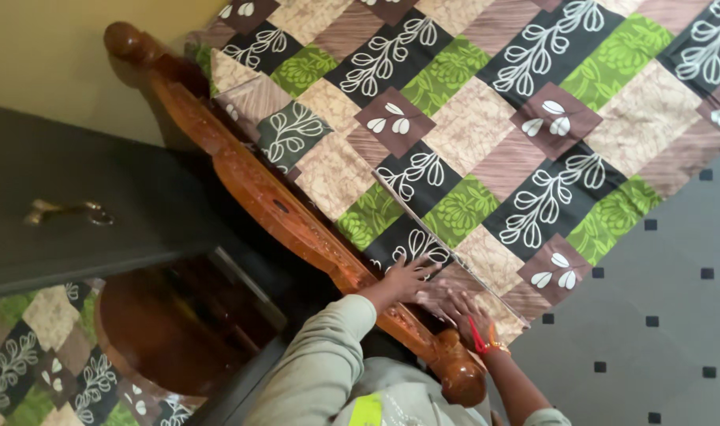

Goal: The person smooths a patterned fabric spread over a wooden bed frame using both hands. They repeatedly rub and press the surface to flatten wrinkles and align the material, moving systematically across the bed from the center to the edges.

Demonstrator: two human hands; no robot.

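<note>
— Where are the hands?
— Lower centre: left hand (405, 278) and right hand (458, 309) lie flat, fingers spread, gripping nothing, on the patchwork sheet (470, 142).
— And the sheet?
— Across the upper frame, beside the wooden bed rail (281, 209).

A plain yellowish wall (44, 47) is seen behind a dark cabinet (76, 205) fitted with a brass handle (64, 211). A carved, polished reddish-brown wooden bed frame (281, 213) with rounded knobs is set just beside it. A round brown wooden stool (162, 331) is placed below the cabinet.
</note>
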